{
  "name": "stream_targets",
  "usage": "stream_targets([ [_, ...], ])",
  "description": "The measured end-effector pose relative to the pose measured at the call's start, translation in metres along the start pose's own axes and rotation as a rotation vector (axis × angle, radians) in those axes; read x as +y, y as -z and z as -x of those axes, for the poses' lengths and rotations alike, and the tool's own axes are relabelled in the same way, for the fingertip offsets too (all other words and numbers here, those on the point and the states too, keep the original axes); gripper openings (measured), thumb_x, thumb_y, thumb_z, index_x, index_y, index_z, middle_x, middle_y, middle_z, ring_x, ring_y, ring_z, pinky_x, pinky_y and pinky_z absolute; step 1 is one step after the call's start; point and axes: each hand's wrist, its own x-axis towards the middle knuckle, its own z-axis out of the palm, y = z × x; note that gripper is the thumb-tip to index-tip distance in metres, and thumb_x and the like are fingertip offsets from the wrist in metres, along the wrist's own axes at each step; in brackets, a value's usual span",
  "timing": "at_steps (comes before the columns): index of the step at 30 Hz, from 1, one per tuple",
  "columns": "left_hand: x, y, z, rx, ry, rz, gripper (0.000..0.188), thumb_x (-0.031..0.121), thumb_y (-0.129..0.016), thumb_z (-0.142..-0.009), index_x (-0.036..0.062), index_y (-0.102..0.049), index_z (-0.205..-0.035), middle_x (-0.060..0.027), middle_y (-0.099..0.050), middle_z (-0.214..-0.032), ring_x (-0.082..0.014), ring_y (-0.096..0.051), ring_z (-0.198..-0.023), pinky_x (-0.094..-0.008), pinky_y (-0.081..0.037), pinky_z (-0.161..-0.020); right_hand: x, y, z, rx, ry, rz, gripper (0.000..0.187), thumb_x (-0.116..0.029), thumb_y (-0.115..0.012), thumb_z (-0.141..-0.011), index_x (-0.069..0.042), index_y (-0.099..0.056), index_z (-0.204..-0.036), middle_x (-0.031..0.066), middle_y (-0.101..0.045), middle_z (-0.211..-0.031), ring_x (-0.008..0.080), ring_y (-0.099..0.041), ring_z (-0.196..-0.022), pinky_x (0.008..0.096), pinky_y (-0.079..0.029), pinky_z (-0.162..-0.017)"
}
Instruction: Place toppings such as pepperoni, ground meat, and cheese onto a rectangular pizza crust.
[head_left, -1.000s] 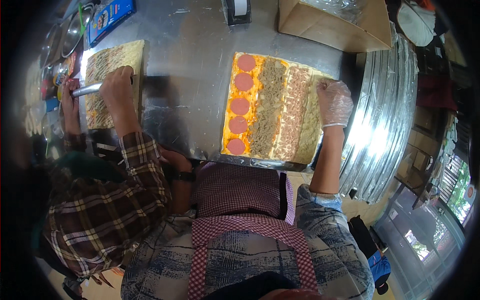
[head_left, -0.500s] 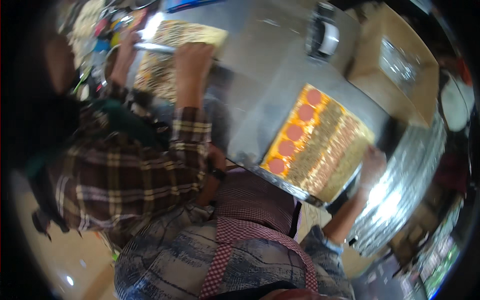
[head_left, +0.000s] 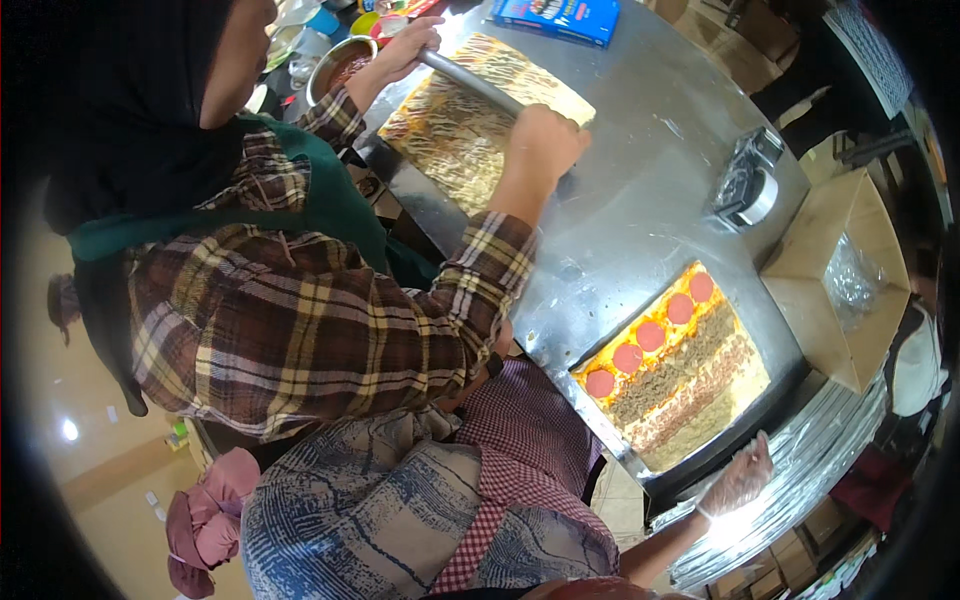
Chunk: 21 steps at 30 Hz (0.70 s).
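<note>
My right hand (head_left: pixel 738 482), in what looks like a clear plastic glove, hovers just off the lower right side of a rectangular sheet of flat bread (head_left: pixel 672 375). Its fingers are loosely apart with nothing seen in them. Toppings run along the bread in bands: a row of round pink sausage slices, then brown, reddish and pale crumbly strips. The sheet lies near the corner of a metal table (head_left: pixel 590 290). Little shows of my left hand (head_left: pixel 503 342), which has a dark band at the wrist; the co-worker's plaid sleeve hides its fingers.
At my left a co-worker holds a metal rod (head_left: pixel 470 82) over another topped sheet (head_left: pixel 480 115). A blue box (head_left: pixel 560 18) and a black and silver device (head_left: pixel 748 185) stand on the table. Right of it are a cardboard box (head_left: pixel 845 290) with clear plastic and a silvery ribbed stack (head_left: pixel 810 460).
My right hand has come away from the bread's edge, out over the silvery stack. The view has shifted, so the table sits further right and lower. The co-worker still holds the rod.
</note>
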Motion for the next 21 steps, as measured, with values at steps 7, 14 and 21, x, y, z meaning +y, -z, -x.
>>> stream_targets([
  [7,0.0,0.014,-0.01,-0.254,-0.028,0.059,0.02,0.014,-0.048,-0.084,0.0202,-0.063,-0.096,0.0057,-0.065,-0.087,-0.0153,-0.062,-0.086,-0.0305,-0.045,-0.066,0.041,0.006,0.026,0.087,0.225,0.379,0.037,-0.028,-0.046,-0.09,-0.011,-0.05,-0.122,0.0146,-0.045,-0.123,0.0279,-0.044,-0.111,0.0402,-0.037,-0.091],
  [14,-0.003,0.01,-0.005,-0.249,-0.021,0.056,0.023,0.017,-0.046,-0.087,0.0243,-0.062,-0.102,0.0074,-0.064,-0.088,-0.0145,-0.062,-0.085,-0.03,-0.043,-0.064,0.047,0.001,0.035,-0.013,0.246,0.651,0.054,-0.048,-0.033,-0.09,-0.011,-0.043,-0.128,0.0174,-0.033,-0.132,0.0325,-0.034,-0.121,0.044,-0.033,-0.097],
  [21,-0.004,0.01,0.004,-0.166,-0.002,0.11,0.018,0.017,-0.047,-0.085,0.0219,-0.063,-0.09,0.007,-0.064,-0.082,-0.0128,-0.062,-0.08,-0.0286,-0.044,-0.065,0.053,-0.004,0.041,0.046,0.235,0.406,0.049,-0.043,-0.035,-0.091,-0.007,-0.049,-0.12,0.0164,-0.036,-0.128,0.0313,-0.035,-0.119,0.0421,-0.034,-0.096],
])
